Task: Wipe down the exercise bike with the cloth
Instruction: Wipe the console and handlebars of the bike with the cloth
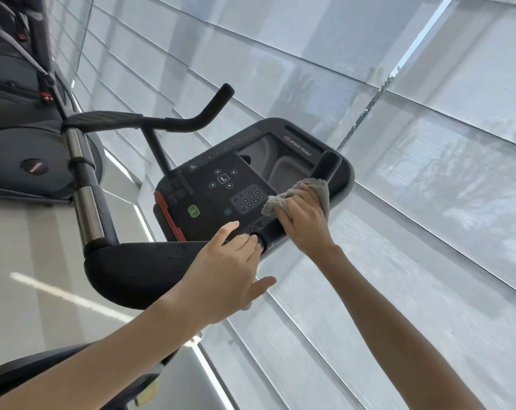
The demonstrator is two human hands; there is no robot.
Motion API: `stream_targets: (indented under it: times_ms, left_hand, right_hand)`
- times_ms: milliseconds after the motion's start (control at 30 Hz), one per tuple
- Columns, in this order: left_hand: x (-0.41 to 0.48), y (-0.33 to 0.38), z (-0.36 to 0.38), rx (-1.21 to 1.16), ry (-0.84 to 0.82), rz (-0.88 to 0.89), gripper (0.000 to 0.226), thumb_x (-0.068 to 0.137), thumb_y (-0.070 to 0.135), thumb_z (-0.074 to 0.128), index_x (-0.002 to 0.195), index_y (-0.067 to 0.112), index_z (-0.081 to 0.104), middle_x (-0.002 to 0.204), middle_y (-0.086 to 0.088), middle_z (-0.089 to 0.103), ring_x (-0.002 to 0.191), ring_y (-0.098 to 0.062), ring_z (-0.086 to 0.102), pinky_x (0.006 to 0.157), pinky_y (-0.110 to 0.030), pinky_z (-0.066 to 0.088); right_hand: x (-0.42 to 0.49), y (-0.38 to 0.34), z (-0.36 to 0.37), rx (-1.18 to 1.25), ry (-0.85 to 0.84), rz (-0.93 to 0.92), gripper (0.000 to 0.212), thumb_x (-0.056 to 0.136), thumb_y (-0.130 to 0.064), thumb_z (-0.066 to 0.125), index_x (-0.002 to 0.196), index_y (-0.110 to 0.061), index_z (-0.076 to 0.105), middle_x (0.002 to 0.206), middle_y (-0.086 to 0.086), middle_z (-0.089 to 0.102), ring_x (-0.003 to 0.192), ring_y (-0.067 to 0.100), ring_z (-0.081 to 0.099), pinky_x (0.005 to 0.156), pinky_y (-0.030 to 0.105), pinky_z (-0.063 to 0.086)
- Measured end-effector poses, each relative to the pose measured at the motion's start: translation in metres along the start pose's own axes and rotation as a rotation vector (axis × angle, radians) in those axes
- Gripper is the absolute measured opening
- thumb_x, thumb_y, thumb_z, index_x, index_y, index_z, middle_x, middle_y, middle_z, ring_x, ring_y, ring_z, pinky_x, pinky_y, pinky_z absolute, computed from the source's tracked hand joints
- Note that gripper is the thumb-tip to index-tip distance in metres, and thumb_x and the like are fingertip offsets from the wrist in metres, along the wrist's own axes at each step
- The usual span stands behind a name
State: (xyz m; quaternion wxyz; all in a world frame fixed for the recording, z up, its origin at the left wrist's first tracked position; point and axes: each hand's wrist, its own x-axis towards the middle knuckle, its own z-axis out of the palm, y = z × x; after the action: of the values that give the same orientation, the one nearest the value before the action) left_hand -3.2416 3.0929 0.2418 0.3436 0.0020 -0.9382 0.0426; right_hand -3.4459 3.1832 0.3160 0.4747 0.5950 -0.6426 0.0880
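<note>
The exercise bike's black console (221, 184) with its keypad and green button fills the middle of the head view. A black padded handlebar (324, 170) runs up its right side. My right hand (304, 220) is wrapped around this bar with the grey cloth (298, 193) bunched between palm and bar. My left hand (227, 267) rests just below, fingertips touching the lower end of the same bar, fingers loosely apart and holding nothing. The bike's other handlebar (209, 113) sticks up at the back left.
A chrome and black grip bar (85, 184) of the bike runs down the left. Other gym machines (17, 119) stand at the far left. White window blinds (398, 143) fill the right side behind the console. Pale glossy floor (29, 261) lies lower left.
</note>
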Motion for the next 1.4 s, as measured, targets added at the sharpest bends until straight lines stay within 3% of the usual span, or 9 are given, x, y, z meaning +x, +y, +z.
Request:
stream_targets:
  times_ms: [167, 400, 467, 567, 700, 833, 1167, 1300, 1400]
  left_hand:
    - [0.0, -0.003, -0.002, -0.033, -0.016, -0.008, 0.073, 0.096, 0.055, 0.012, 0.12, 0.011, 0.065, 0.12, -0.002, 0.067, 0.115, -0.015, 0.058, 0.113, -0.043, 0.028]
    - [0.0, -0.004, 0.001, -0.073, -0.009, 0.001, 0.072, 0.096, 0.056, 0.014, 0.118, 0.011, 0.067, 0.12, -0.002, 0.067, 0.115, -0.015, 0.059, 0.113, -0.043, 0.03]
    - [0.0, -0.003, 0.002, -0.081, -0.007, -0.001, 0.071, 0.095, 0.056, 0.016, 0.117, 0.012, 0.067, 0.12, -0.002, 0.067, 0.115, -0.015, 0.059, 0.112, -0.044, 0.03]
    - [-0.001, -0.003, 0.002, -0.074, -0.012, -0.003, 0.068, 0.095, 0.055, 0.019, 0.114, 0.013, 0.069, 0.116, -0.001, 0.069, 0.112, -0.015, 0.061, 0.11, -0.044, 0.035]
    - [-0.002, -0.004, -0.002, -0.081, -0.041, 0.001, 0.066, 0.096, 0.054, 0.021, 0.115, 0.013, 0.068, 0.117, -0.002, 0.068, 0.115, -0.016, 0.06, 0.111, -0.045, 0.032]
    - [-0.006, -0.006, -0.007, -0.07, -0.003, 0.004, 0.058, 0.096, 0.049, 0.03, 0.109, 0.01, 0.071, 0.11, -0.003, 0.071, 0.112, -0.017, 0.061, 0.109, -0.045, 0.036]
    - [-0.022, -0.019, -0.021, -0.078, 0.173, 0.002, 0.037, 0.095, 0.025, 0.039, 0.093, 0.009, 0.072, 0.096, -0.004, 0.072, 0.097, -0.02, 0.065, 0.105, -0.042, 0.039]
    - [-0.024, -0.02, -0.023, -0.126, 0.151, -0.002, 0.039, 0.093, 0.028, 0.04, 0.098, 0.009, 0.073, 0.099, -0.003, 0.073, 0.097, -0.018, 0.066, 0.104, -0.041, 0.039]
    - [-0.024, -0.016, -0.023, -0.147, 0.077, 0.0, 0.042, 0.093, 0.033, 0.039, 0.104, 0.01, 0.072, 0.107, -0.002, 0.071, 0.102, -0.016, 0.064, 0.106, -0.04, 0.037]
  right_hand:
    - [-0.002, -0.014, -0.007, 0.192, -0.034, 0.064, 0.028, 0.09, -0.01, 0.058, 0.063, -0.002, 0.059, 0.069, 0.009, 0.066, 0.076, 0.026, 0.063, 0.086, 0.049, 0.047]
    - [0.059, 0.041, -0.027, -0.328, 0.002, -0.142, 0.032, 0.095, -0.03, 0.048, 0.078, -0.008, 0.066, 0.088, 0.002, 0.07, 0.096, 0.024, 0.063, 0.102, 0.048, 0.033]
    - [0.066, 0.048, -0.023, -0.413, -0.157, -0.122, 0.039, 0.096, -0.034, 0.042, 0.076, -0.01, 0.065, 0.083, 0.003, 0.071, 0.09, 0.024, 0.064, 0.109, 0.045, 0.025]
    - [0.059, 0.038, -0.016, -0.413, -0.208, -0.114, 0.046, 0.098, -0.034, 0.038, 0.067, -0.011, 0.064, 0.07, 0.005, 0.07, 0.07, 0.027, 0.062, 0.097, 0.04, 0.039]
    - [0.023, 0.004, -0.006, -0.226, -0.255, -0.1, 0.049, 0.099, -0.03, 0.037, 0.062, -0.011, 0.061, 0.063, 0.004, 0.069, 0.062, 0.025, 0.061, 0.086, 0.037, 0.043]
    - [0.005, -0.027, -0.004, 0.071, -0.253, 0.165, 0.049, 0.097, -0.029, 0.034, 0.067, -0.006, 0.064, 0.067, 0.003, 0.069, 0.071, 0.025, 0.064, 0.092, 0.036, 0.04]
    - [-0.02, -0.093, -0.009, 0.539, -0.001, 0.434, 0.036, 0.095, -0.021, 0.041, 0.075, -0.005, 0.066, 0.073, -0.004, 0.061, 0.082, -0.005, 0.047, 0.09, 0.012, 0.031]
    - [-0.008, -0.063, -0.023, 0.591, 0.189, 0.671, 0.037, 0.096, -0.033, 0.038, 0.071, -0.015, 0.06, 0.068, -0.003, 0.06, 0.075, 0.005, 0.053, 0.081, 0.036, 0.045]
    - [-0.002, -0.04, -0.017, 0.419, 0.16, 0.59, 0.034, 0.097, -0.026, 0.044, 0.08, -0.006, 0.065, 0.08, 0.002, 0.065, 0.09, 0.011, 0.055, 0.102, 0.046, 0.035]
